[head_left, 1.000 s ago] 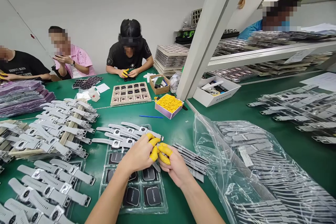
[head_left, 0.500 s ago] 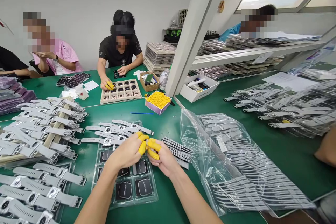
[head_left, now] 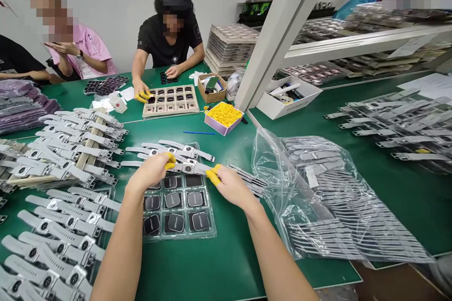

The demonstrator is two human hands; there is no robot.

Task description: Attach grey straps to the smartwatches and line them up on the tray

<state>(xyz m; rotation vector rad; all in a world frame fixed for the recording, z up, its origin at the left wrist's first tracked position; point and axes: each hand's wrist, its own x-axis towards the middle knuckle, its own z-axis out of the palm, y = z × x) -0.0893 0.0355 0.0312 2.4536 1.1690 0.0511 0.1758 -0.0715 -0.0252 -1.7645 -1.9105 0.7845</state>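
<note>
A watch with a grey strap point(head_left: 188, 168) is stretched between my two hands, its back face up, over the far part of a clear tray point(head_left: 213, 211). My left hand point(head_left: 155, 171), with yellow finger covers, pinches the left strap end. The right strap end is between the covered fingers of my right hand point(head_left: 228, 183). Square dark watch faces point(head_left: 173, 200) sit in the tray's compartments. Just beyond my hands, several assembled grey watches point(head_left: 187, 150) lie across the tray's far edge. Loose grey straps point(head_left: 247, 181) lie right of my right hand.
Stacks of grey watches point(head_left: 67, 150) fill the left side. A plastic bag of straps point(head_left: 339, 202) lies at right. Ahead are a box of yellow finger covers point(head_left: 223, 115), a blue stick point(head_left: 198, 133) and a white box point(head_left: 289, 99). A person point(head_left: 171, 37) handles a tray opposite.
My hands have moved apart, and the watch is now stretched out between them. The camera view has shifted, with the tray's faces less covered by my arms.
</note>
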